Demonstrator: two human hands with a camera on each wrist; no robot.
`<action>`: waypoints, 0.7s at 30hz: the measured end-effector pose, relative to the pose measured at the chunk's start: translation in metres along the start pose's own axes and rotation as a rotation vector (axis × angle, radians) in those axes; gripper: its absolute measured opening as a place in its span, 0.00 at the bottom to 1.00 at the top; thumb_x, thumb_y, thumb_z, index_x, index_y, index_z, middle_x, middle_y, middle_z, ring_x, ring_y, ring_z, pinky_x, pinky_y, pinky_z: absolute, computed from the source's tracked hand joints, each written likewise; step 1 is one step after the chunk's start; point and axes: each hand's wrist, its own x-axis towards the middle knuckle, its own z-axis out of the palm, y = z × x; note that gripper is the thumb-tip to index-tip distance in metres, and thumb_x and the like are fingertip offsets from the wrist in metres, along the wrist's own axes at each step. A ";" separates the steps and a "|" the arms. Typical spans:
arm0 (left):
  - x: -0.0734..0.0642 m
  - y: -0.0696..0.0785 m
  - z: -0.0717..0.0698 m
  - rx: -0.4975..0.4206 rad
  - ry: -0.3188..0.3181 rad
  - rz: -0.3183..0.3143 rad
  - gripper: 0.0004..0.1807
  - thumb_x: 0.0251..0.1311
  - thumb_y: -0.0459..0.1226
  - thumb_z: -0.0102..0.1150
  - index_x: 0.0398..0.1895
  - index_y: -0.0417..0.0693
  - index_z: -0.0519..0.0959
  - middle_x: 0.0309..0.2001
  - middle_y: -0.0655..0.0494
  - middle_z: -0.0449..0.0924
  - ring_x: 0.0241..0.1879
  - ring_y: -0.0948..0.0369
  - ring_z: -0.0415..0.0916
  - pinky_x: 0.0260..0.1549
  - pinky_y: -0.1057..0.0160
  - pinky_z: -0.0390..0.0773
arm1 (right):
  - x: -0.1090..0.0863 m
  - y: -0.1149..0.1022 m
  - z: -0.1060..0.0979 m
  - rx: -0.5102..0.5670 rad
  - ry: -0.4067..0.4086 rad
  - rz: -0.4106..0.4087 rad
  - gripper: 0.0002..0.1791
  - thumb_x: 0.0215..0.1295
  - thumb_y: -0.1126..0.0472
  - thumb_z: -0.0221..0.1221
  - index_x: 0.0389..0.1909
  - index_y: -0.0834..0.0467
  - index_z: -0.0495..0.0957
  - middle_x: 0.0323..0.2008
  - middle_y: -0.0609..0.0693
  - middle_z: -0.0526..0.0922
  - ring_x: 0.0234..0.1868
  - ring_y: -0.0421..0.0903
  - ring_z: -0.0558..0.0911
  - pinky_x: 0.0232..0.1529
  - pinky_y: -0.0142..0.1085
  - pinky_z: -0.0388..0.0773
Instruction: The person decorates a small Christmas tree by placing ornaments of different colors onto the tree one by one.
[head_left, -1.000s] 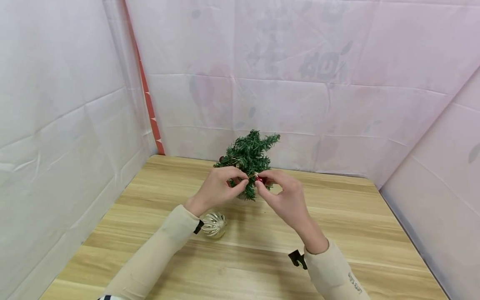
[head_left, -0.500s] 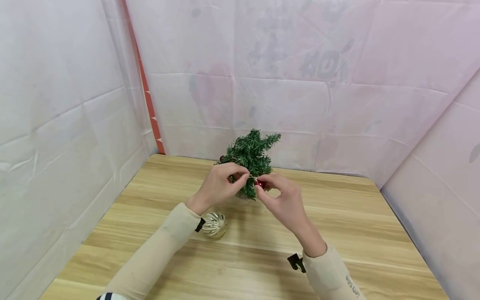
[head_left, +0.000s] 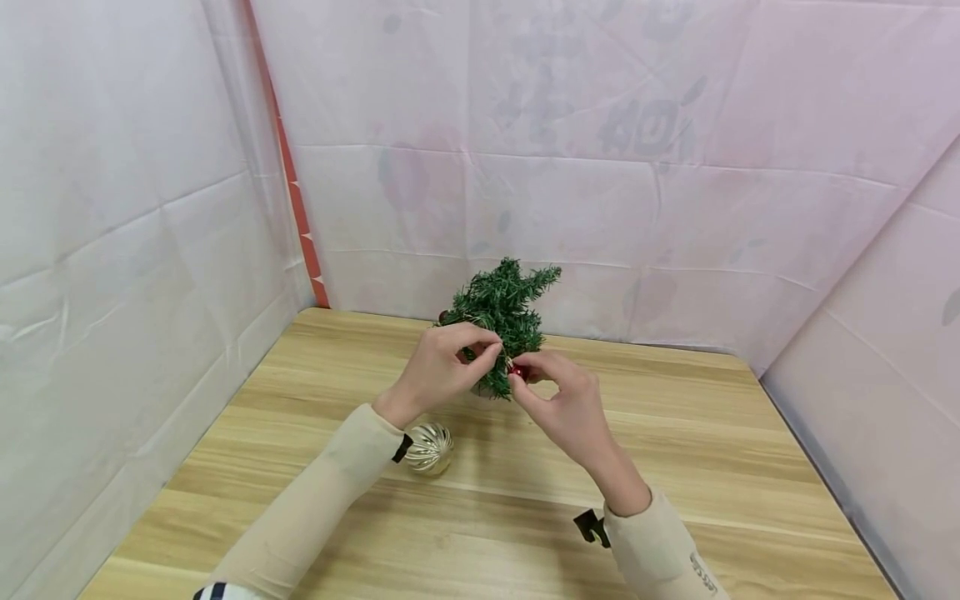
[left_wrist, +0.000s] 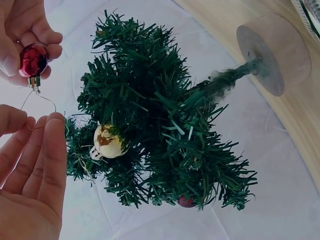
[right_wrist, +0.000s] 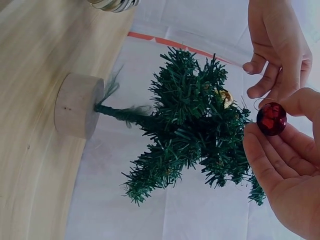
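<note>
I pinch a small, shiny, dark-red round bauble [left_wrist: 33, 60] between the thumb and fingertips of my right hand [head_left: 568, 408], its small gold-coloured cap [left_wrist: 33, 81] turned toward my other hand. My left hand [head_left: 442, 367] has its thumb and fingertips brought together on the thin hanging loop [left_wrist: 50, 101] that runs from that cap; whether it is thread or wire I cannot tell. The bauble sits between my two hands, in front of a small green artificial Christmas tree with bristly branches [left_wrist: 150, 100]; in the left wrist view it is apart from the branches.

On the tree hang a shiny gold round bauble [left_wrist: 111, 142] and, partly covered by needles, another dark-red bauble [left_wrist: 187, 201]. The tree's thin green trunk [right_wrist: 122, 114] rises from a pale round block base [right_wrist: 75, 106], which stands on the light wood-grain worktop [head_left: 712, 433]. Nearer me, beside my left wrist, a larger gold ribbed ball [head_left: 433, 450] rests on the worktop. Behind the tree hangs a whitish-pink creased sheet [head_left: 555, 208], with a red strip [head_left: 296, 204] at its left edge.
</note>
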 end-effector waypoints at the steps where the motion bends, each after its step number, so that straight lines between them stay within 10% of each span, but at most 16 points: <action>1: 0.000 0.000 0.000 -0.001 0.000 0.000 0.07 0.66 0.35 0.60 0.39 0.44 0.87 0.33 0.59 0.85 0.31 0.69 0.79 0.24 0.76 0.77 | 0.000 0.000 0.000 0.000 0.000 0.000 0.08 0.61 0.65 0.66 0.42 0.56 0.85 0.36 0.47 0.87 0.34 0.41 0.85 0.37 0.38 0.84; 21: 0.004 0.003 0.000 -0.016 -0.010 0.014 0.07 0.66 0.34 0.60 0.40 0.44 0.87 0.33 0.59 0.85 0.31 0.69 0.79 0.24 0.72 0.79 | -0.006 0.008 0.006 0.020 -0.062 0.034 0.11 0.60 0.68 0.66 0.44 0.59 0.82 0.39 0.48 0.86 0.37 0.40 0.86 0.40 0.34 0.85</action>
